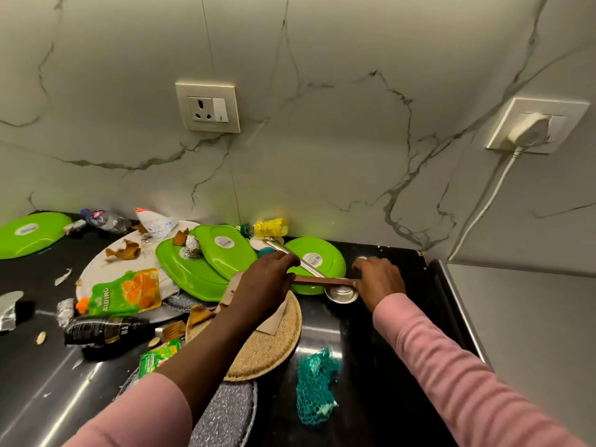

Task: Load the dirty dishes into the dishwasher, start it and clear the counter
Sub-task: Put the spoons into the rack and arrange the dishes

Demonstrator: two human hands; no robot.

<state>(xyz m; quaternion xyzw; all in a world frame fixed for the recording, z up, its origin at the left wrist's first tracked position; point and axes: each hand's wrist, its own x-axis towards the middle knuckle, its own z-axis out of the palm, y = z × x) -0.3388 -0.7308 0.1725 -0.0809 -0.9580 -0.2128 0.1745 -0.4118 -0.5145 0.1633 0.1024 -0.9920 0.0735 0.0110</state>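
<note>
Where marble wall [322, 140] rises, black counter [371, 333] — littered

Your left hand [269, 279] grips a brown-handled utensil [322, 280] and a steel spoon [298, 258] above a green plate [325, 258]. Your right hand [379, 279] holds a small steel bowl [341, 293] on the black tabletop [371, 350], near a teal mesh bag [314, 388].

Left hand [267, 279] hides the wooden spoon's [325, 281] handle end; beside it, speckled grey plate [225, 414] cut by bottom edge; green-plate [312, 258] label unreadable.
</note>
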